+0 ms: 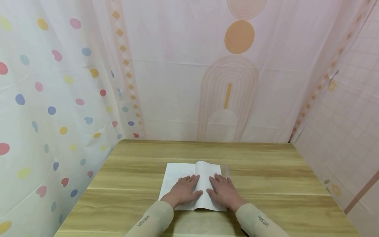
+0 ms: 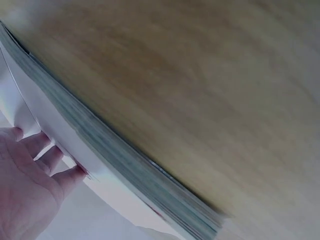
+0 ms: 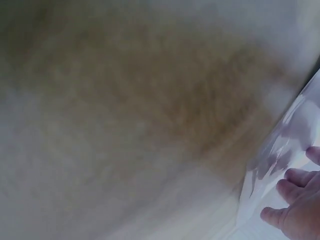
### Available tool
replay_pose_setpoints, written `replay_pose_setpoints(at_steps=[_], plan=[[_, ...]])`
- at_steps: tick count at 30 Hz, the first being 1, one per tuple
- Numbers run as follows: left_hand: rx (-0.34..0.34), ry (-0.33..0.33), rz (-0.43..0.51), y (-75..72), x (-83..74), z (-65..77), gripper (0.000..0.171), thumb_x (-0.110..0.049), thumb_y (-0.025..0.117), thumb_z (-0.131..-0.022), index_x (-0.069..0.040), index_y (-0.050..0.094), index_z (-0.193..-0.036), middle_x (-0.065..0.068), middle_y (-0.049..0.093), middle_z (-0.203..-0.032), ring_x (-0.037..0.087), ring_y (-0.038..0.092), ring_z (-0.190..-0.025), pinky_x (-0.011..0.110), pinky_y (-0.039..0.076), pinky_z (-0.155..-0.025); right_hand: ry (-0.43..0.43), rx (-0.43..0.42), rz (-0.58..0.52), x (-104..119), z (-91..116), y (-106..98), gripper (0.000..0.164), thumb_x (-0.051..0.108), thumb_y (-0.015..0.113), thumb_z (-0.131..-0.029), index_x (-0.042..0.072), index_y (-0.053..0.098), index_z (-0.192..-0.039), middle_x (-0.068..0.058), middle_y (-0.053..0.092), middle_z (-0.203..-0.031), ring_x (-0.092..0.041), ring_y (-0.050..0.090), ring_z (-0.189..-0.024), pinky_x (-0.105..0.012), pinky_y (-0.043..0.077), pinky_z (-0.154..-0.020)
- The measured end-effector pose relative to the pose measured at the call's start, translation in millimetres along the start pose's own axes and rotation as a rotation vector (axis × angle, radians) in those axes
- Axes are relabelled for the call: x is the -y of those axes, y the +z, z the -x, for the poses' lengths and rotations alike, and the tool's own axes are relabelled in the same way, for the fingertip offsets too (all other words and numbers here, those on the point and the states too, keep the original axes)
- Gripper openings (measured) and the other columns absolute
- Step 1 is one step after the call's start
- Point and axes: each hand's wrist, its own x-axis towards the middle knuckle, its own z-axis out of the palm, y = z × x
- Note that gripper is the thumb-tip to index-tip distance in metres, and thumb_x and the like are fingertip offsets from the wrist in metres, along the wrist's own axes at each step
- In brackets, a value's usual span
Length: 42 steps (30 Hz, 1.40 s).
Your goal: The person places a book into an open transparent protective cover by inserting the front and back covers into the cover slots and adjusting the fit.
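An open book (image 1: 203, 168) with white pages lies on the wooden table in the head view. My left hand (image 1: 185, 191) rests on the left page, fingers spread, thumb toward the middle fold. On the right page, which bulges up near the fold, my right hand (image 1: 223, 191) lies with its fingers extended. In the left wrist view the book's thick stack of page edges (image 2: 100, 127) shows beside the left fingers (image 2: 70, 177). A clear plastic cover flap (image 3: 272, 145) sticks out past the right page, near the right fingers (image 3: 287, 190).
The wooden table (image 1: 266, 171) extends around the book on all sides. A pale curtain (image 1: 165, 82) hangs behind it, a dotted curtain (image 1: 68, 118) on the left and a checked one (image 1: 349, 131) on the right.
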Motion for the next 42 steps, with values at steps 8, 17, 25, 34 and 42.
replay_pose_setpoints(at_steps=[8, 17, 25, 34, 42], plan=[[-0.001, -0.005, -0.009, 1.1, -1.2, -0.7, 0.07, -0.053, 0.048, -0.099, -0.008, 0.038, -0.152, 0.013, 0.043, -0.153, 0.035, 0.04, -0.139, 0.055, 0.033, -0.111, -0.038, 0.011, -0.044, -2.8, 0.5, 2.6, 0.057, 0.035, 0.053, -0.102, 0.0, 0.046, -0.145, -0.027, 0.041, -0.149, -0.042, 0.038, -0.138, -0.056, 0.032, -0.111], [0.02, -0.004, -0.01, -1.6, -1.4, 0.8, 0.071, -0.053, 0.05, -0.097, -0.008, 0.039, -0.152, 0.013, 0.042, -0.153, 0.035, 0.039, -0.14, 0.055, 0.032, -0.112, -0.06, 0.026, -0.005, -2.3, 0.5, 2.7, 0.056, 0.034, 0.055, -0.1, -0.001, 0.049, -0.143, -0.027, 0.042, -0.148, -0.041, 0.038, -0.138, -0.055, 0.031, -0.112], [0.029, -0.008, 0.025, 1.5, 3.0, -2.3, 0.068, -0.048, 0.05, -0.098, -0.008, 0.039, -0.152, 0.012, 0.042, -0.154, 0.035, 0.037, -0.14, 0.054, 0.031, -0.113, -0.041, 0.031, -0.022, -1.4, 0.9, 2.9, 0.055, 0.033, 0.054, -0.101, 0.0, 0.047, -0.145, -0.026, 0.04, -0.15, -0.041, 0.036, -0.139, -0.054, 0.029, -0.113], [0.047, -0.012, 0.02, -0.1, 3.3, -3.0, 0.069, -0.048, 0.051, -0.098, -0.008, 0.038, -0.153, 0.012, 0.04, -0.155, 0.035, 0.036, -0.141, 0.054, 0.03, -0.114, -0.031, 0.017, -0.049, -1.5, 1.9, 4.5, 0.055, 0.033, 0.054, -0.102, -0.001, 0.047, -0.145, -0.026, 0.04, -0.15, -0.041, 0.035, -0.14, -0.055, 0.029, -0.113], [0.044, -0.027, 0.008, -1.8, -0.9, -1.7, 0.069, -0.051, 0.051, -0.097, -0.01, 0.039, -0.152, 0.011, 0.041, -0.154, 0.034, 0.037, -0.141, 0.053, 0.031, -0.113, -0.042, 0.009, -0.057, 0.7, 0.9, 2.4, 0.058, 0.037, 0.052, -0.102, -0.001, 0.047, -0.145, -0.028, 0.04, -0.149, -0.043, 0.035, -0.14, -0.055, 0.029, -0.114]])
